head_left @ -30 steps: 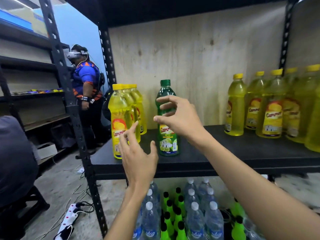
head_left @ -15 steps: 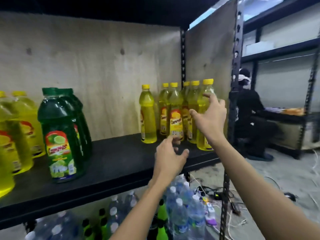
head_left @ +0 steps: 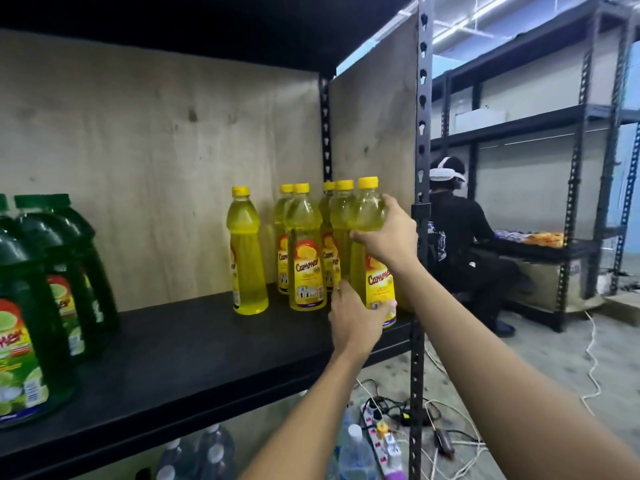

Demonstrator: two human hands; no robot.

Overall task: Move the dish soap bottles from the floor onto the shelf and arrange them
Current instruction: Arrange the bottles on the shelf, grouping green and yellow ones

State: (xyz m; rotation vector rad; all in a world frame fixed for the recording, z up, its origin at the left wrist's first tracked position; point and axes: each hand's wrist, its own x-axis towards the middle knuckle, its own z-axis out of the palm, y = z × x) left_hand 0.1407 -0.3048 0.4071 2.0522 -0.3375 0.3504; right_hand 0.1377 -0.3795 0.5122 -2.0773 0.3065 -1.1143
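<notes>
While both hands (head_left: pixel 388 237) (head_left: pixel 353 320) grip it, the front yellow bottle (head_left: pixel 372 268) shows a label reading "Cammer"

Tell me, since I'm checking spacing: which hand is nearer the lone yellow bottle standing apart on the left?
Left. The left hand grips the base of the front-right bottle, closer to the lone yellow bottle; the right hand holds that bottle's shoulder, farther right.

We see ceiling strip lights (head_left: pixel 491 12) glowing at upper right; the shelf (head_left: pixel 194 344) interior sits dim and shadowed. Edges bow from wide-angle distortion, and the green bottles (head_left: pixel 41 306) look blurred.
</notes>
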